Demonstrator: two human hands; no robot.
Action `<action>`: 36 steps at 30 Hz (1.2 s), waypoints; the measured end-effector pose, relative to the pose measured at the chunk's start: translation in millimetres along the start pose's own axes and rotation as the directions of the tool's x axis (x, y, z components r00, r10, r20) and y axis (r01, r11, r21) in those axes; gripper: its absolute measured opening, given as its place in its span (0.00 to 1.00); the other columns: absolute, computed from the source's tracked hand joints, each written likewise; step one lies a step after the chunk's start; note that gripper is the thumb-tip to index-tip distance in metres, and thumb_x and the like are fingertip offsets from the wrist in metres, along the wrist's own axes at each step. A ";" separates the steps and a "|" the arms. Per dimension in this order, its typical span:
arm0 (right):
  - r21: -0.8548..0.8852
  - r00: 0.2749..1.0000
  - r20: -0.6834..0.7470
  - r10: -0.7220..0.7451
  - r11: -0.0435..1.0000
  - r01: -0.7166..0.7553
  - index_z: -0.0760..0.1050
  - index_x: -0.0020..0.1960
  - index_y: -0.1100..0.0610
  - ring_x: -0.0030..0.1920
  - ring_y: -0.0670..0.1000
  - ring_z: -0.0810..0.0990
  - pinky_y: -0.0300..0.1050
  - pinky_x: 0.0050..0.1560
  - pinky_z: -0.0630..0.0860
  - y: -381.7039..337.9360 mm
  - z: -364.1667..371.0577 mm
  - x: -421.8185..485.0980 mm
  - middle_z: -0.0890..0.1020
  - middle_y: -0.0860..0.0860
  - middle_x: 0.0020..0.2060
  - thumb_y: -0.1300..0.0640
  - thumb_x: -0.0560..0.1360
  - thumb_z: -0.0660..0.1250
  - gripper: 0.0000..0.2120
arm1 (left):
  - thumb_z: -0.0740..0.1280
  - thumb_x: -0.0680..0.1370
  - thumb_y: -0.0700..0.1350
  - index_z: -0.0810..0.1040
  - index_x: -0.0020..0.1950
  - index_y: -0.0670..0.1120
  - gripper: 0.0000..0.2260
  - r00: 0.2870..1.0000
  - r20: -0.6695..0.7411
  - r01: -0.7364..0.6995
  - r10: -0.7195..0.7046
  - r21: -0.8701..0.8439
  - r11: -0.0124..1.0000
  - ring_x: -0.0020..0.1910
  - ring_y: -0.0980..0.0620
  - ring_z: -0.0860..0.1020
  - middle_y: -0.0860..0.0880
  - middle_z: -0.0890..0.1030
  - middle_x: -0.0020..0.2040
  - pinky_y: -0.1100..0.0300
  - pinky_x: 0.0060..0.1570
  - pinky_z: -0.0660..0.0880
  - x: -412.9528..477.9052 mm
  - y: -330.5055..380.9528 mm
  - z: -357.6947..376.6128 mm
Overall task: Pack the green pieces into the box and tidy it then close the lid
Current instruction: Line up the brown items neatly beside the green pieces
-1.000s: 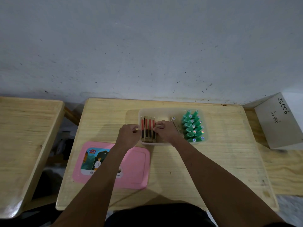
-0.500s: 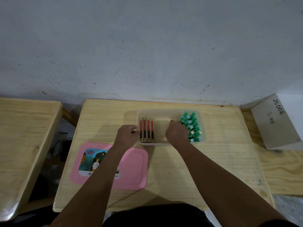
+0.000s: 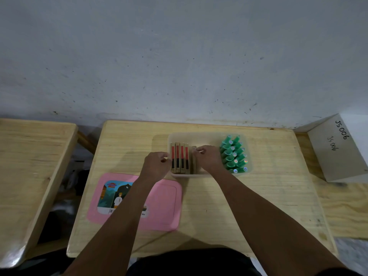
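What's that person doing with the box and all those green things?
A person is tidying a clear box on a wooden table. Their right hand pinches a thin flat piece beside four red-striped pieces at the box's left end. Their left hand is curled against the box's left side. The green pieces already sit packed at the right end. The pink lid lies on the table, not on yet.

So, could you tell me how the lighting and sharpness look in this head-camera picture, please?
Head view: dim, with both forearms nearly silhouetted; soft arm shadows on the table near its front edge; tiny glints on the caps of the green pieces; a bright sheen at the corner of the neighbouring table; wide-angle bowing of the table edges; the box contents are readable.
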State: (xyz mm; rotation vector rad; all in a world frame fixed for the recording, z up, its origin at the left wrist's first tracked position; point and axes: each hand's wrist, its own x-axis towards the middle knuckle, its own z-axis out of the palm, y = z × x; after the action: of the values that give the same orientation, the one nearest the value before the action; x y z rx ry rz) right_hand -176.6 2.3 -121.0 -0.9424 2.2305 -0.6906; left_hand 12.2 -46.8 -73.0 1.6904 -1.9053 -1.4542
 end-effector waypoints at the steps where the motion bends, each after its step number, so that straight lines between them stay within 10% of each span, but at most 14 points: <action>1: -0.005 1.000 0.008 -0.007 1.000 0.007 0.83 0.52 0.58 0.44 0.47 0.81 0.38 0.46 0.73 -0.1 -2.2 1.3 0.85 0.51 0.48 0.54 0.76 0.68 0.10 | 0.66 0.77 0.42 0.77 0.63 0.41 0.16 1.000 0.000 0.005 -0.005 -0.008 1.000 0.56 0.45 0.80 0.41 0.79 0.62 0.49 0.58 0.78 0.1 -0.3 0.0; 7: -0.118 0.990 0.118 0.077 0.991 -0.063 0.82 0.51 0.61 0.49 0.54 0.82 0.47 0.53 0.78 3.3 -6.1 -1.0 0.84 0.56 0.50 0.51 0.77 0.65 0.14 | 0.66 0.77 0.41 0.77 0.63 0.40 0.15 1.000 -0.002 -0.008 0.008 0.001 1.000 0.58 0.45 0.79 0.41 0.79 0.62 0.48 0.59 0.77 -1.2 1.0 0.5; 16: -0.165 0.970 0.183 0.160 0.978 -0.130 0.79 0.41 0.63 0.31 0.50 0.75 0.39 0.28 0.68 -7.4 6.4 -5.2 0.77 0.52 0.29 0.53 0.73 0.68 0.12 | 0.66 0.77 0.41 0.77 0.64 0.39 0.16 1.000 -0.011 0.005 -0.005 -0.031 1.000 0.60 0.45 0.79 0.40 0.79 0.63 0.46 0.58 0.77 -2.9 2.3 0.2; 25: 0.004 0.986 0.098 0.136 0.991 -0.137 0.76 0.44 0.52 0.45 0.52 0.81 0.45 0.47 0.77 -5.3 2.1 -2.8 0.84 0.53 0.46 0.57 0.76 0.66 0.02 | 0.66 0.77 0.41 0.77 0.63 0.39 0.15 1.000 -0.012 -0.007 0.007 -0.018 1.000 0.58 0.44 0.79 0.40 0.79 0.62 0.46 0.59 0.77 -6.3 6.7 -0.9; 29: -0.024 0.979 0.163 0.119 0.993 -0.116 0.75 0.63 0.55 0.54 0.53 0.80 0.44 0.53 0.77 -5.6 -1.3 -4.7 0.82 0.55 0.58 0.60 0.76 0.66 0.15 | 0.65 0.77 0.40 0.78 0.62 0.39 0.13 0.999 -0.033 -0.022 0.021 -0.014 1.000 0.59 0.45 0.79 0.40 0.80 0.61 0.47 0.59 0.77 -9.4 9.9 0.5; 36: -0.067 0.973 0.218 0.075 0.996 -0.062 0.76 0.63 0.57 0.53 0.51 0.80 0.40 0.49 0.73 -10.2 -2.1 -11.1 0.82 0.54 0.57 0.52 0.75 0.68 0.17 | 0.65 0.77 0.39 0.80 0.59 0.39 0.12 0.998 -0.055 -0.025 0.023 -0.040 0.999 0.57 0.45 0.79 0.40 0.81 0.59 0.48 0.57 0.78 -11.8 12.4 1.1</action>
State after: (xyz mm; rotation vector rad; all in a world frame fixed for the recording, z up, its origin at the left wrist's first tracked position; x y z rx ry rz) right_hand -167.4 5.0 -109.1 -0.9194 2.0861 -0.4664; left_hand 7.3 -38.1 -59.1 1.6664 -1.8485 -1.4132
